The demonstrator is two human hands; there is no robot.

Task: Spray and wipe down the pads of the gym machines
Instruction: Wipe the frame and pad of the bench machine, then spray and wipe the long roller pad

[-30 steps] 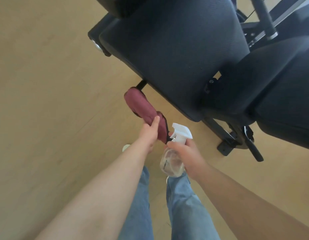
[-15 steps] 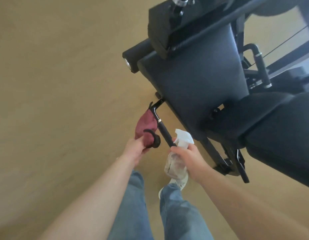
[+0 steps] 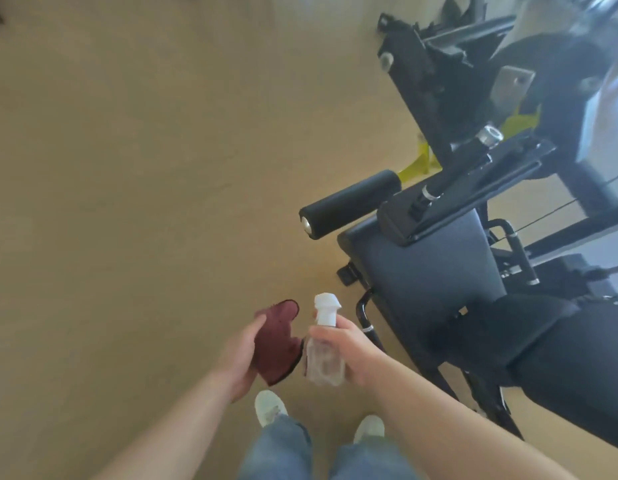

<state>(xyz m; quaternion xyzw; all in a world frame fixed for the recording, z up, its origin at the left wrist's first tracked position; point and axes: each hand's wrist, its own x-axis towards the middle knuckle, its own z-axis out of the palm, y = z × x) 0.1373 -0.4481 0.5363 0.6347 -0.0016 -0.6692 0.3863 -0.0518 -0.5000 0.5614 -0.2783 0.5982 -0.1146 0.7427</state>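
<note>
Cloth (image 3: pixel 278 344) pulled back off the handle, gripped in left hand (image 3: pixel 240 358); spray bottle (image 3: pixel 323 348) clutched in right hand (image 3: pixel 352 351); roller pad (image 3: pixel 349 202) probably left.

back pad (image 3: pixel 577 368) cut by right edge, upper machine frame (image 3: pixel 474 64) blurred
</note>
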